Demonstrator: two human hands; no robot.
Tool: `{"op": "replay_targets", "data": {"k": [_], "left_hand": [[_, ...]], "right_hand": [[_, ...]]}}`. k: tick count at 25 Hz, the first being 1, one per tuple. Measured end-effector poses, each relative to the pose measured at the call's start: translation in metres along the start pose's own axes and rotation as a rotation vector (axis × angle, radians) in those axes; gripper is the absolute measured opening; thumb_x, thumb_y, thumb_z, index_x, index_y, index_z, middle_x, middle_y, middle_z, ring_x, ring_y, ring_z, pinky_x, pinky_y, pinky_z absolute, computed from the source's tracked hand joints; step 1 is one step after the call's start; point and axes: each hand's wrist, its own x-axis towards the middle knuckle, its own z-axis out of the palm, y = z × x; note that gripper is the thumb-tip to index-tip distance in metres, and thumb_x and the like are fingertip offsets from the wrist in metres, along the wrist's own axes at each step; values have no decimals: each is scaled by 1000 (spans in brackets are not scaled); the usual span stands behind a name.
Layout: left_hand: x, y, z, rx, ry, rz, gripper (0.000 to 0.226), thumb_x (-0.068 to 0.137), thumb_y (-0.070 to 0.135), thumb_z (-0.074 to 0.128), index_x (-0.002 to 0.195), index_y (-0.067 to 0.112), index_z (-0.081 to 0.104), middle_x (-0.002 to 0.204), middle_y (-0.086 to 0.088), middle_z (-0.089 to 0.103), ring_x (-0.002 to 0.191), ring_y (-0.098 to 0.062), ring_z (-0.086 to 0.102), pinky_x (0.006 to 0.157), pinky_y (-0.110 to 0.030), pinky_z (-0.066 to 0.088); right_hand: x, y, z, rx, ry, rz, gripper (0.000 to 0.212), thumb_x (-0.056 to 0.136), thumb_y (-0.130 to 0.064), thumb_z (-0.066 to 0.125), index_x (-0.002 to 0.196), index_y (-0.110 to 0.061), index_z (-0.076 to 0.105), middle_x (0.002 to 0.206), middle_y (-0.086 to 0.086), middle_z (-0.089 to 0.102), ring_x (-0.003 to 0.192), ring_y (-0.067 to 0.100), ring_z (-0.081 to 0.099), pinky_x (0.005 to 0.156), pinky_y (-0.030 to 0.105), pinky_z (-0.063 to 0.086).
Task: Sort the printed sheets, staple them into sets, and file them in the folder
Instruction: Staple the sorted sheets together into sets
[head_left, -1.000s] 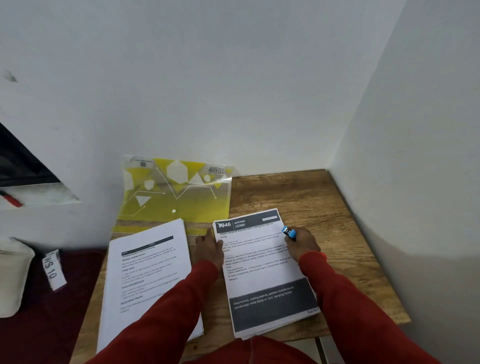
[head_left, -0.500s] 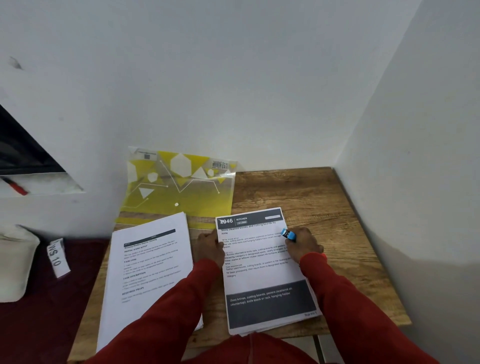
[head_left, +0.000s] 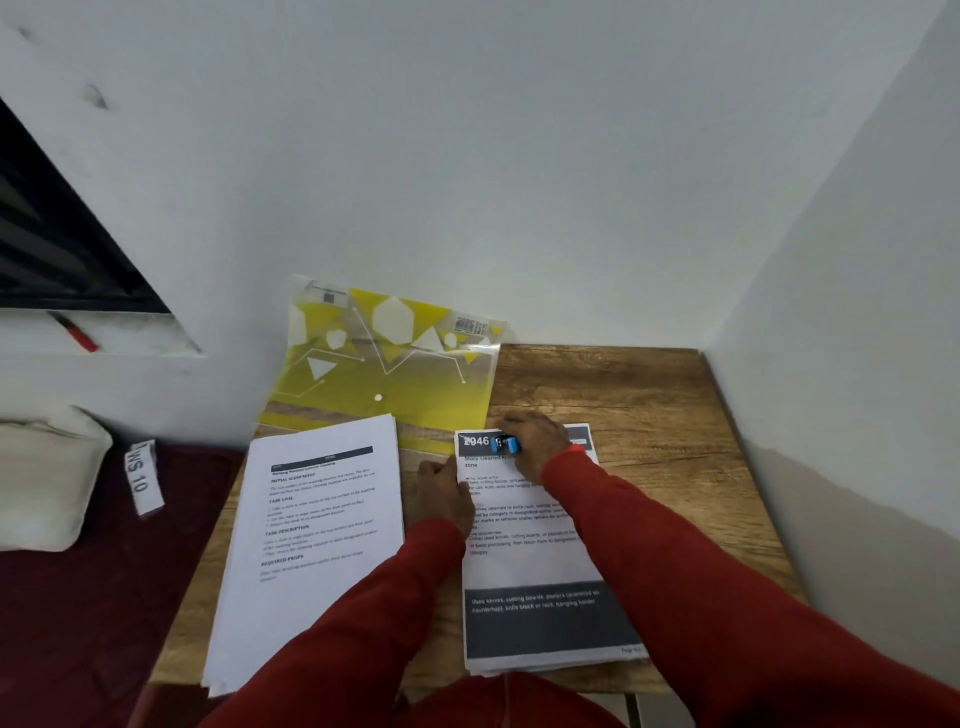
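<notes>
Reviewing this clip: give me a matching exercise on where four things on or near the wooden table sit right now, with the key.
Things:
1. small blue stapler
2. translucent yellow plastic folder
3. white paper tag marked WS 10
4. red pen

Places:
A. white ledge, far left
B. propped against the back wall
C. in the right hand, top left corner of the right-hand printed set
D. dark red surface left of the table

Pairs: 1-C, 2-B, 3-D, 4-A

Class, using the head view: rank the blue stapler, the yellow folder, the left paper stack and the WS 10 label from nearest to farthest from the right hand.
From the right hand:
1. Blue stapler, in its grip.
2. Yellow folder, behind-left against the wall.
3. Left paper stack, across the table.
4. WS 10 label, off the table, far left.
</notes>
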Motion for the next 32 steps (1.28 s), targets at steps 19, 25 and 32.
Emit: {"op": "replay_targets", "data": {"k": [19, 25, 32], "left_hand": [[-5, 3, 7, -14, 49, -14, 40, 100, 23, 44, 137, 10, 46, 131, -13, 45, 116, -27, 50, 98, -32, 43], [-6, 3, 7, -55, 52, -40, 43, 99, 22, 47, 139, 10, 46, 133, -12, 42, 119, -25, 49, 99, -30, 41], [0, 9, 7, -89, 56, -117, 35, 89, 17, 60, 124, 15, 55, 122, -12, 54, 114, -28, 52, 97, -34, 43]], "right_hand": [[28, -12, 11, -62, -33, -10, 50, 89, -12, 52, 130, -40, 53, 136, -6, 43, 126, 31, 33, 104, 52, 26], [29, -11, 14, -66, -37, -29, 47, 90, -15, 53, 131, -40, 53, 134, -6, 43, 123, 30, 32, 101, 48, 29], [22, -2, 23, -113, -9, -57, 59, 88, -16, 52, 139, -43, 44, 138, -7, 36, 126, 29, 29, 105, 49, 26]]}}
